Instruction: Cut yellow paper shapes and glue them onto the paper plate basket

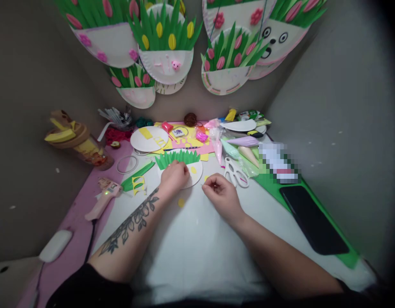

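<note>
My left hand [174, 176] rests with curled fingers on a white paper plate [195, 176] that carries a strip of green paper grass [177, 158] and a small yellow oval [193, 170]. What the fingers press is hidden. Just right of the plate, my right hand [221, 196] is pinched shut on a tiny yellow piece I can barely make out. A second yellow oval [181, 202] lies on the white table surface [191, 244] between my wrists.
White scissors [236, 172] lie right of the plate. At the left are a pink glue gun [103, 197] and green and yellow scraps [136, 179]. A black phone [313, 220] sits at the right. Another plate [148, 138], coloured sheets and piping bags crowd the back. Decorated plates hang above.
</note>
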Motion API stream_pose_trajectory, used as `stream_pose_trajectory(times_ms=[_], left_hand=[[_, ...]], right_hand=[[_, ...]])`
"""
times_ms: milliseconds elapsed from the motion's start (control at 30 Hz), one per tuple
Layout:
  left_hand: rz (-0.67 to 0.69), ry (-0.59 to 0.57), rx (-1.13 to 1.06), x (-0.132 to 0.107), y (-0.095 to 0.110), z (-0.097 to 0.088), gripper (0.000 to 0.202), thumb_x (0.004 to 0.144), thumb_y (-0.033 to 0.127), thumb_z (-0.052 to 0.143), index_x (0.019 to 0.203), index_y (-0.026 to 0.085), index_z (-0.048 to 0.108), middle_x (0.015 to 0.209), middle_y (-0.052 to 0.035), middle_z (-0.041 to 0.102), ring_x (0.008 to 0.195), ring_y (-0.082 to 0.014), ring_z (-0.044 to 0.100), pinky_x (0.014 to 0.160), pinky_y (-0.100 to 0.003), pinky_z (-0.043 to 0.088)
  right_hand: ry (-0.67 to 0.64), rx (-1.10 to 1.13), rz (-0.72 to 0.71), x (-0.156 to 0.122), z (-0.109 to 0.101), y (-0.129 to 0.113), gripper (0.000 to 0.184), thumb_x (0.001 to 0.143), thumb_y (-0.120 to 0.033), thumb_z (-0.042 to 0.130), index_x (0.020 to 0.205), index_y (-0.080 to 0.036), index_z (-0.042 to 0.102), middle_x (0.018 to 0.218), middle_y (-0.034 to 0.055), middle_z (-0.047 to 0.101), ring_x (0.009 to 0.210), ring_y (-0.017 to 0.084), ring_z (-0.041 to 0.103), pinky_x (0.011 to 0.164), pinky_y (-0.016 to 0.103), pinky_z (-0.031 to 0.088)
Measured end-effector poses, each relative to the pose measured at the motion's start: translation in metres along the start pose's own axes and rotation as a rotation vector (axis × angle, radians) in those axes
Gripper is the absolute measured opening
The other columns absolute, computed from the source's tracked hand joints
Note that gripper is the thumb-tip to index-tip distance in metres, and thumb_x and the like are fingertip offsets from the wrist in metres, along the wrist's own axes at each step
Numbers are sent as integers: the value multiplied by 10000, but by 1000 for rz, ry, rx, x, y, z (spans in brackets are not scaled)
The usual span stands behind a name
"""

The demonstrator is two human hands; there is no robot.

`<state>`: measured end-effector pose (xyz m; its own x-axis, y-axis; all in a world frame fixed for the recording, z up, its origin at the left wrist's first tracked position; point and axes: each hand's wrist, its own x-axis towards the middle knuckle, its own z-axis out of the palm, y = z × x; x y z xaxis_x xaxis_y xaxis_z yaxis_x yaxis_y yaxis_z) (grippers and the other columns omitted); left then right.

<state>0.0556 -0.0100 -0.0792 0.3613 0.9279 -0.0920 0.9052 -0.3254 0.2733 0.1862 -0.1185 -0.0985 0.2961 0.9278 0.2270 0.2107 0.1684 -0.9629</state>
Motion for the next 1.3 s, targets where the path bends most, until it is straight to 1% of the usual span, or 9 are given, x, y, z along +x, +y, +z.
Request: stream_pose_trajectory(times_ms=[133,300,400,567,700,767,900,1067,1300], left_hand=[[-48,9,-12,-5,4,-2,289,798,280,479,1023,170,623,1057,-140,631,942,-278,604,767,-364,460],[-55,11,-100,-6,7,2,226,803,200,436,837,147,653,964,-158,645,871,-268,614,748,-359,440],[-43,23,-217,-8,4,1,193,805,223,445,766,160,623,898,-126,645,821,-241,602,711,-330,427],[53,-65,-524,-28,0,-1,203,835,344,446,797,174,550,726,-14,598,648,-140,535,590,-229,404],[75,-234,-1024,-50,3,3,272,799,438,533,757,174,482,654,39,471,568,-92,406,540,-205,336],[65,-308,-1155,-59,5,5,310,791,468,558,735,177,466,627,56,414,547,-82,340,525,-206,294],[78,-401,-1221,-67,7,4,362,817,504,541,698,178,436,622,53,379,557,-84,297,519,-215,252],[118,-423,-1283,-68,7,5,346,831,489,532,715,177,436,640,50,380,583,-89,306,541,-221,265],[106,-285,-1207,-68,10,17,269,851,437,501,772,183,465,694,36,446,644,-107,403,590,-226,338]], right_hand=[[-9,-2,-9,-1,1,0,93,760,-142,589,700,-202,551,710,-21,510,631,129,473,582,255,381],[-6,-18,-26,-2,1,-2,102,763,-137,589,696,-204,551,712,-19,513,637,132,477,589,260,381],[3,-3,-27,-2,1,-3,103,760,-146,596,687,-202,551,707,-18,512,634,132,472,585,261,376],[29,159,93,-1,1,-5,92,783,-212,609,733,-210,532,693,-30,510,635,131,467,580,253,374],[55,263,148,-2,3,-2,102,806,-255,618,776,-212,531,715,-32,516,657,127,474,606,245,378],[41,304,174,-4,4,0,106,815,-268,622,788,-214,535,722,-32,520,643,123,469,599,244,373],[-23,400,215,-5,8,3,119,819,-285,634,789,-216,542,770,-22,542,641,120,467,596,244,373],[-75,440,186,-8,12,3,127,813,-283,639,776,-220,536,789,-18,535,728,138,493,674,257,402],[-62,310,98,-12,14,-1,103,854,-273,582,813,-224,502,824,0,527,796,158,515,748,291,434]])
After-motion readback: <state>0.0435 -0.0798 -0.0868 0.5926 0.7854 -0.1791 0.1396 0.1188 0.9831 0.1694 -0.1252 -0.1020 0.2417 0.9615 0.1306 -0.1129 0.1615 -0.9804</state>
